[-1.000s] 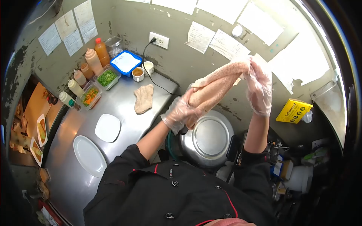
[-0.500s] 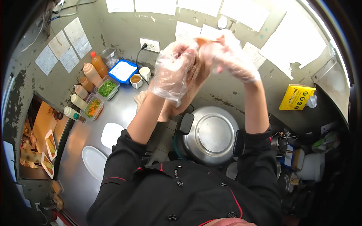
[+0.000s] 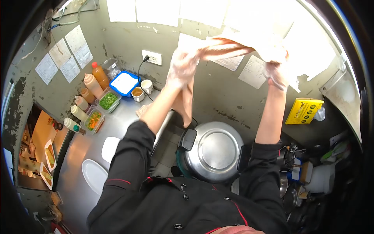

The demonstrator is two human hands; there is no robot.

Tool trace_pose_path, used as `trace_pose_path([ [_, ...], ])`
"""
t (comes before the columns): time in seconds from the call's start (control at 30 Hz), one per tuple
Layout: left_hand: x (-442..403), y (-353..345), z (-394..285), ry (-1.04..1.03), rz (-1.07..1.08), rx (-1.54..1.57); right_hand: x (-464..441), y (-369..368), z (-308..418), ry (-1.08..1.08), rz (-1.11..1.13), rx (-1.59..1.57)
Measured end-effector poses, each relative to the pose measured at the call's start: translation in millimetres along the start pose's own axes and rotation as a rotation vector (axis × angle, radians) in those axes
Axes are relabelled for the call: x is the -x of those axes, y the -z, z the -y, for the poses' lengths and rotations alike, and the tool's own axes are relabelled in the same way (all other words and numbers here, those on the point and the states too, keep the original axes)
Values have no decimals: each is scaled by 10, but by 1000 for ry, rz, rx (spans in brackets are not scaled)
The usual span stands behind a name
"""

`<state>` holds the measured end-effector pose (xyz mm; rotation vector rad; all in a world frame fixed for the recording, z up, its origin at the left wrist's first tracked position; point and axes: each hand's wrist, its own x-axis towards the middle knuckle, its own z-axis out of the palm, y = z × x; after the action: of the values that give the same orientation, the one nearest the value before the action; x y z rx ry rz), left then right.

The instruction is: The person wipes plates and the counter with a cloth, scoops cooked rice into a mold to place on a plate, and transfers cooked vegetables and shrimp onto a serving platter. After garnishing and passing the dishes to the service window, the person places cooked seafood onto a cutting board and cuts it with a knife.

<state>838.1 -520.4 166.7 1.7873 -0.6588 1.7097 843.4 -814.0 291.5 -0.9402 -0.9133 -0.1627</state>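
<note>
In front of the wall, both my hands are raised, wearing clear plastic gloves. My left hand (image 3: pixel 183 64) grips a pinkish-beige towel (image 3: pixel 230 50), and a length of it hangs below that wrist. The stretch between the hands looks pulled out and is blurred by motion. At its other end my right hand (image 3: pixel 277 66) is closed on the cloth, partly washed out by bright light. Beneath the hands stands a round metal lid (image 3: pixel 216 150) with black handles.
Along the left, a steel counter (image 3: pixel 126 117) bears squeeze bottles (image 3: pixel 92 84), tubs of chopped greens (image 3: pixel 109 101) and shredded vegetables (image 3: pixel 93 120), two cups and white plates (image 3: pixel 94 175). A yellow Safehand box (image 3: pixel 304 111) is on the right. Filled dishes (image 3: pixel 50 156) show through the opening.
My right hand has moved right, away from my left, and the towel now spans the gap between them. My left hand has shifted slightly. The view has tilted a little.
</note>
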Motion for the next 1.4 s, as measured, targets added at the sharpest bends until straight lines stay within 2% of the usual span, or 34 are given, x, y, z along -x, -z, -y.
trace_pose_path([
  [0.07,-563,-276,170,-99,-92,47,95,253,-143,74,-372,167],
  [0.13,-861,-550,224,26,147,-37,270,128,-241,120,-561,79],
  [0.23,-846,-747,176,-119,262,82,747,304,-455,81,-756,-14],
  [0.27,-784,-796,176,-155,249,143,1024,483,-687,86,-884,9],
  [0.3,-679,-830,195,-187,243,199,1171,525,-852,-32,-1141,-114],
  [0.4,-394,-831,130,-162,190,239,2108,1004,-1786,-392,-1059,-501],
  [0.43,-397,-605,-40,26,272,387,2238,522,-1850,-501,-1118,-472],
  [0.47,-263,-402,-237,142,263,340,2588,418,-2096,-614,-878,-580],
  [0.5,-137,-195,-439,259,256,296,2815,101,-2138,-918,-958,-544],
  [0.53,48,-33,-598,276,188,69,3077,-163,-2240,-1095,-907,-544],
  [0.6,642,545,-873,351,87,21,3197,-858,-2111,-1414,-664,-218],
  [0.63,1057,858,-998,497,113,18,3383,-947,-2160,-1439,-414,-99],
  [0.67,1485,1227,-1088,559,163,-52,3511,-997,-2243,-1440,-185,-43],
  [0.7,1770,1644,-1191,739,224,-106,3437,-1178,-2256,-1435,-30,51],
  [0.73,2053,1976,-1368,1096,160,-185,3314,-1345,-2300,-1421,127,145],
  [0.77,2525,2217,-1501,1405,-42,-422,3273,-1422,-2443,-1420,160,186],
  [0.8,2778,2567,-1645,1644,-45,-575,3223,-1469,-2653,-1280,290,299],
  [0.83,3385,2897,-1739,1648,-136,-744,3084,-1557,-2857,-973,491,602],
  [0.9,3414,3334,-1795,1581,-101,-1146,2969,-1692,-3457,-663,592,965],
  [1.0,3232,3771,-1509,1992,-635,-723,2972,-1927,-4522,-697,562,1282],
  [1.03,3425,3928,-1362,1911,-367,-907,2975,-2031,-4744,-683,532,1401],
  [1.1,3956,4167,-1118,1682,170,-1210,3054,-2254,-4954,-532,517,1495],
  [1.13,3824,4158,-1026,1706,197,-1225,3122,-2364,-5001,-454,513,1543],
  [1.2,3497,4067,-848,1753,260,-1252,3416,-2554,-5013,-424,560,1294],
  [1.23,3392,3990,-767,1850,124,-1222,3520,-2635,-4791,-392,710,1231],
  [1.27,3410,3970,-705,1862,22,-1172,3569,-2684,-4558,-349,852,1164],
  [1.37,3282,4006,-547,1933,-280,-949,3567,-2457,-4447,-189,1027,1066],
  [1.4,3310,4091,-568,1894,-224,-991,3463,-2366,-4553,-126,1116,1209],
])
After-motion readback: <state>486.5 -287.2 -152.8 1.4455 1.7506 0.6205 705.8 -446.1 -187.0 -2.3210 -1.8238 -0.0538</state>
